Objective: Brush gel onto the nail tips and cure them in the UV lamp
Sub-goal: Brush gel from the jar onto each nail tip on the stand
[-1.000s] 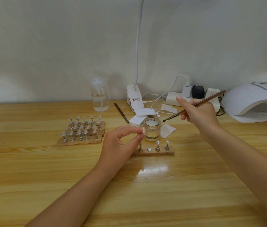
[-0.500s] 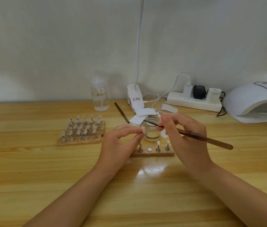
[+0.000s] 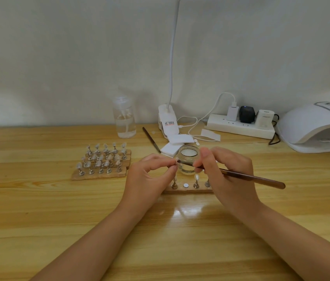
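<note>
My left hand (image 3: 150, 177) pinches a small nail tip on its stand between thumb and forefinger; the tip is mostly hidden by the fingers. My right hand (image 3: 227, 175) grips a brown gel brush (image 3: 249, 176), whose bristle end touches the pinched tip. Just behind the hands stands an open glass gel jar (image 3: 188, 157). A small wooden holder (image 3: 188, 189) below them carries a few nail tips on metal stands. The white UV lamp (image 3: 314, 126) sits at the far right.
A larger wooden holder (image 3: 99, 173) with several nail tips stands to the left. Behind are a clear pump bottle (image 3: 124, 120), a second brush (image 3: 152, 139), white pads (image 3: 177, 142), a clip lamp base (image 3: 168, 122) and a power strip (image 3: 241, 126) with plugs.
My right hand came down from the upper right, swung the brush over the jar, and now its bristles meet the tip pinched in my left hand, which stayed in place.
</note>
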Demonstrator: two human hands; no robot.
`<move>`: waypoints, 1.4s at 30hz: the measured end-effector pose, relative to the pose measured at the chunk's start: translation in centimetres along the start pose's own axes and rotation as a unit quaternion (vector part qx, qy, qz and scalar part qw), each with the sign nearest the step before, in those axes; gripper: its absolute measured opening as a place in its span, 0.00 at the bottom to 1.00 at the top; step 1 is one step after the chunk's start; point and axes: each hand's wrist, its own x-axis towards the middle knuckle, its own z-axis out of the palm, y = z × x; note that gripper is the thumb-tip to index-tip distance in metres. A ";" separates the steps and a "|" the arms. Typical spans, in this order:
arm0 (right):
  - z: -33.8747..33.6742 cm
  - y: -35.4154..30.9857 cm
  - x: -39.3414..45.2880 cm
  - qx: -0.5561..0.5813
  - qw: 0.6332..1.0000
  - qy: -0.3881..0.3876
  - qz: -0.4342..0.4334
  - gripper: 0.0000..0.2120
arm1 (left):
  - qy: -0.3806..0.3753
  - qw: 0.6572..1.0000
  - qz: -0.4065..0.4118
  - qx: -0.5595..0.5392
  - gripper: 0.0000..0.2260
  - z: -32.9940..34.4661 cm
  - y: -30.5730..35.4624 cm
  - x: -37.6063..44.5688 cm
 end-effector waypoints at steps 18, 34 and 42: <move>-0.1 0.1 -0.1 0.058 0.997 0.023 0.052 0.20 | 0.017 1.000 0.007 -0.006 0.14 0.1 -0.2 0.0; 0.1 -0.2 0.2 0.079 0.993 0.029 0.080 0.18 | 0.008 1.000 0.005 -0.002 0.13 0.1 0.1 0.1; 0.2 -0.3 0.1 0.081 0.990 0.003 0.117 0.18 | 0.007 1.000 -0.004 0.000 0.13 0.1 0.1 0.1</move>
